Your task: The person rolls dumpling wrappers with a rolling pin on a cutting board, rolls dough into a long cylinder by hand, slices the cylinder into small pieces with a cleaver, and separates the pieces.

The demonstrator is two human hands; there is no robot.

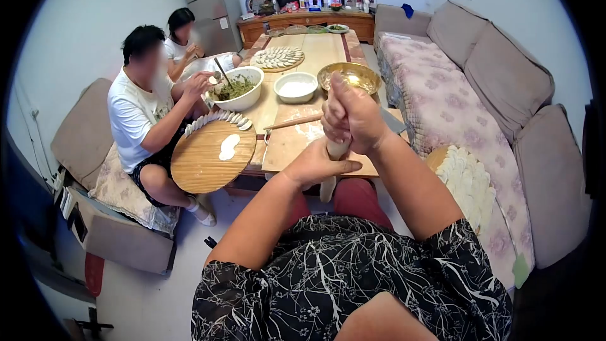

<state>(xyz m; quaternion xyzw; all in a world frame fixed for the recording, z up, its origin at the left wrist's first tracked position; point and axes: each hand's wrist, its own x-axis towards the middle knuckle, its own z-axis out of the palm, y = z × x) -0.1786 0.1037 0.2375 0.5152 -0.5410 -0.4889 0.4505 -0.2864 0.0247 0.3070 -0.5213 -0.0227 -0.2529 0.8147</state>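
A rope of pale dough (338, 149) runs upright between my two hands, its lower end hanging below them. My right hand (356, 113) is closed round its upper part, thumb up. Just beneath, my left hand (315, 165) wraps the dough, its thumb pointing right. Behind them lies a floured wooden board (278, 156) bearing a rolling pin (293, 121). A cleaver blade (392, 121) shows at the board's right, partly hidden by my right arm.
Beyond the board stand a white bowl of flour (295, 87) and a gold-coloured basin (350, 76). At left, a person (142, 104) holds a dumpling near a bowl of green filling (243, 95); a round tray (208, 161) holds dumplings and wrappers. Another person (183, 50) sits behind. Sofas flank the table.
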